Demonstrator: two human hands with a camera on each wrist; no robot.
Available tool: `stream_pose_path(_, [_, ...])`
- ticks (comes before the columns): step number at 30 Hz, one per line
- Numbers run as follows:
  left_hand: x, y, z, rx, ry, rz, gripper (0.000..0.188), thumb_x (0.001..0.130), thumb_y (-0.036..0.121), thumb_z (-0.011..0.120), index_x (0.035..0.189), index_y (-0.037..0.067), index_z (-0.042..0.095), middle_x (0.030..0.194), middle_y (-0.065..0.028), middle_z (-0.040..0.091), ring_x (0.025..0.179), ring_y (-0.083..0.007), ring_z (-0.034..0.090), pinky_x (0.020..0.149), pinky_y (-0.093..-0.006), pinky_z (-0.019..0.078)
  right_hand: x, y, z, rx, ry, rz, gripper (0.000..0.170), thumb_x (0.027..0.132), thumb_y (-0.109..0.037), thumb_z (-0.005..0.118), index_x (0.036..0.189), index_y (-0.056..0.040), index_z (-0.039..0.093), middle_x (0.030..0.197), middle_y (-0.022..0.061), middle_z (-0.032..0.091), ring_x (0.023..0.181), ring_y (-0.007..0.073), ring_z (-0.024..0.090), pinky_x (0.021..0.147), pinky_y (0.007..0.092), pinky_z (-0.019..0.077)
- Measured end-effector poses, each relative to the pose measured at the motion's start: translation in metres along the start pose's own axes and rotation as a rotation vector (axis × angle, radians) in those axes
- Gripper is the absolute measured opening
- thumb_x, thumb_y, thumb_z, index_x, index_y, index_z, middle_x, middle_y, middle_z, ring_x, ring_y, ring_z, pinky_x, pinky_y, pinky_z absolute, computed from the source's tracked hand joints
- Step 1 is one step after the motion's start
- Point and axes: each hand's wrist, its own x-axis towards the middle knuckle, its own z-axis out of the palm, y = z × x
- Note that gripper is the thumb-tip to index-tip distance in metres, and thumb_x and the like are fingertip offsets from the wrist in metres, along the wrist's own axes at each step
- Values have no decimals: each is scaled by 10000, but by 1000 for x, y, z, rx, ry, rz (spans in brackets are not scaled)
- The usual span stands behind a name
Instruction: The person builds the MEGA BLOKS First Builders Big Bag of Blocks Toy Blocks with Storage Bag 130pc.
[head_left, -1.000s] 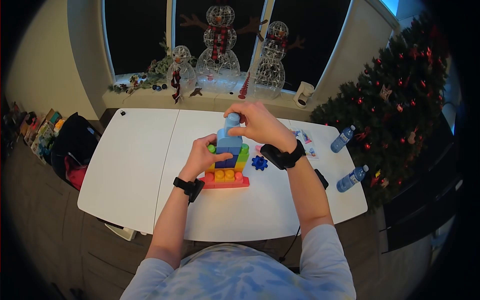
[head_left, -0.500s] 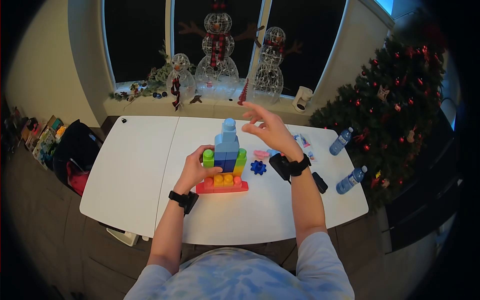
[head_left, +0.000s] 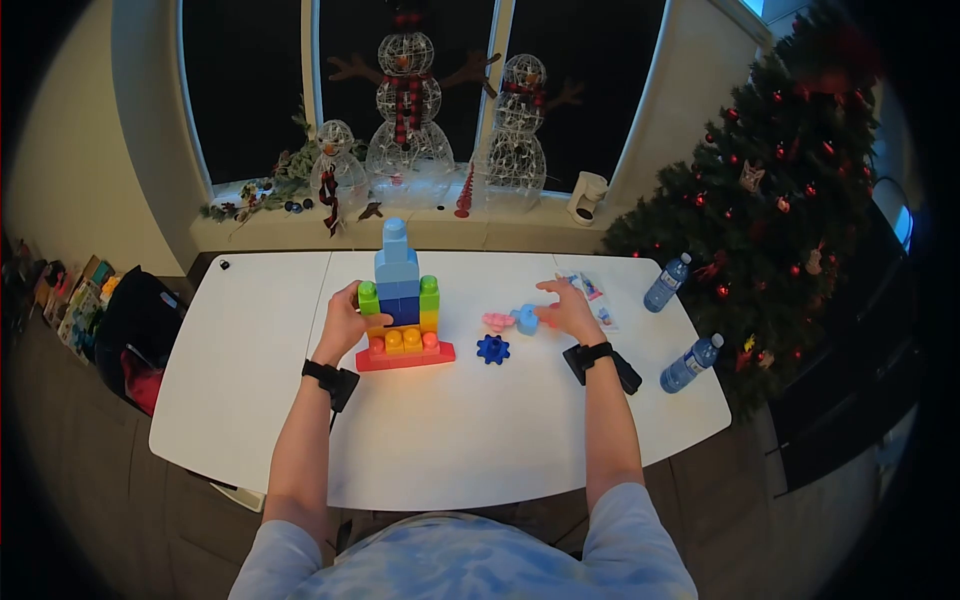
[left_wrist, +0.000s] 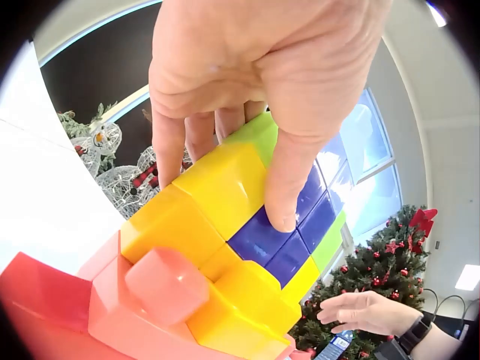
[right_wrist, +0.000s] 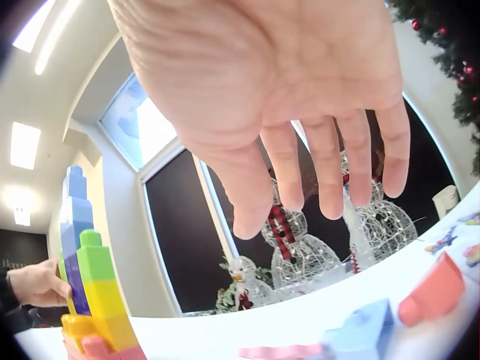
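Note:
A tower of toy building blocks [head_left: 398, 272] stands upright on the table, with a red base, yellow, green and dark blue blocks in the middle and light blue ones on top. My left hand [head_left: 343, 326] grips its left side, the thumb on the dark blue blocks [left_wrist: 289, 240] and the fingers behind. To the right, my right hand [head_left: 573, 312] hovers with fingers spread and holds nothing. Below it in the right wrist view lie a light blue block [right_wrist: 364, 334] and a red block [right_wrist: 433, 291]. A pink piece [head_left: 497, 321] and a dark blue gear [head_left: 492, 349] lie between tower and right hand.
Two water bottles [head_left: 666, 284] stand along the table's right side. Printed sheets [head_left: 600, 300] lie behind my right hand, and a black object [head_left: 627, 374] beside that wrist. Wire snowmen [head_left: 410, 150] line the windowsill; a decorated tree [head_left: 740, 220] stands at right.
My right hand has let go of the light blue block at the tower's top and moved right and down over the loose pieces. My left hand keeps its hold on the tower.

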Motion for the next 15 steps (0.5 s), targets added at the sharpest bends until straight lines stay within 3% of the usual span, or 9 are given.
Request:
stream_pose_path(1, [8, -1, 0, 3, 0, 8, 445, 674, 3, 906, 1044, -8, 659, 939, -77, 727, 851, -173, 667, 803, -321, 540, 0, 3, 2, 18, -72, 74, 572, 728, -207, 839, 1261, -79, 677, 1245, 146, 671, 1227, 327, 591, 1035, 411, 472])
stream_pose_path(2, [16, -2, 1, 29, 13, 12, 444, 676, 3, 905, 1044, -10, 657, 937, -79, 726, 859, -177, 665, 807, -327, 537, 6, 15, 10, 14, -119, 31, 615, 697, -184, 833, 1280, -88, 665, 1316, 136, 639, 1283, 329, 555, 1071, 436, 457])
stream_pose_path(5, [40, -10, 1, 65, 5, 11, 454, 693, -4, 895, 1077, -4, 653, 982, -74, 728, 917, -179, 660, 858, -333, 526, 11, 36, 33, -70, -148, -109, 661, 677, -190, 839, 1304, -103, 651, 1324, 127, 640, 1305, 326, 537, 1104, 483, 432])
stream_pose_path(7, [54, -18, 2, 72, -14, -1, 466, 708, -10, 886, 1110, 4, 650, 1030, -67, 730, 967, -177, 656, 905, -333, 519, 14, 41, 46, -138, -185, -69, 674, 673, -183, 830, 1317, -109, 643, 1326, 138, 641, 1321, 314, 526, 1117, 504, 417])
stream_pose_path(9, [61, -24, 4, 0, -23, 53, 491, 708, -10, 886, 1138, 10, 649, 1037, -67, 732, 994, -183, 660, 923, -340, 516, 13, 48, 60, -358, -154, -73, 651, 675, -163, 814, 1301, -105, 644, 1294, 140, 648, 1289, 323, 540, 1062, 507, 446])
stream_pose_path(13, [62, -22, 8, 34, -50, 7, 547, 708, -11, 886, 1191, 11, 631, 1124, -79, 718, 1030, -192, 658, 948, -352, 511, 5, 48, 64, -288, -188, -100, 586, 673, -159, 807, 1236, -92, 662, 1220, 148, 653, 1232, 343, 558, 985, 521, 473])
stream_pose_path(15, [52, -18, 14, -108, 63, 56, 602, 716, 11, 885, 1248, 5, 602, 1181, -94, 690, 1085, -223, 645, 975, -371, 504, -10, 42, 65, -332, -135, -110, 555, 649, -169, 823, 1175, -78, 672, 1127, 151, 636, 1137, 367, 587, 937, 515, 486])
